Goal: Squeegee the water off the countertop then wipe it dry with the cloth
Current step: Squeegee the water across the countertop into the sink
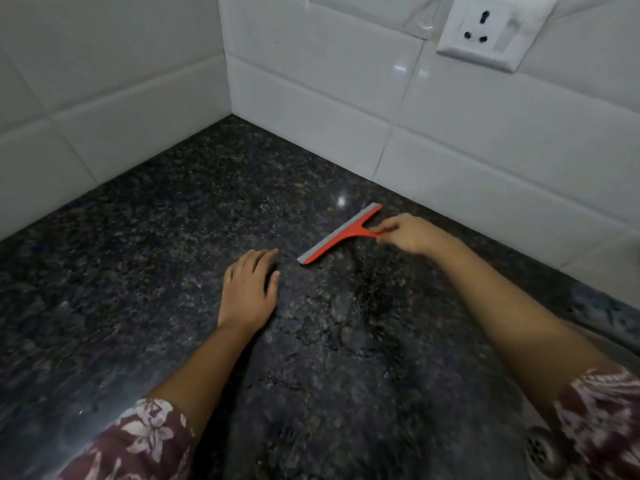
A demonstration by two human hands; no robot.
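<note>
Squeegee (341,234): red frame, grey blade, lying blade-down on the countertop (138,271) near its back edge, right of the inner corner, set diagonally to that edge.
My right hand (410,235): fingers curled and pinched on the tip of the red handle; most of the handle is covered by my fingers.
My left hand (249,292): palm down, flat on the stone, fingers extended and close together, thumb slightly apart; fingertips just beside the near end of the blade, not touching it.
Countertop: dark speckled granite with faint wet sheen and smears at centre; blurred toward the near edge.
Sleeves (138,441): maroon floral, cut off by the frame.
Tiled wall (311,81): white, carrying a socket (491,29).
Drain (540,452): at the right near corner, partly hidden by my right sleeve.
</note>
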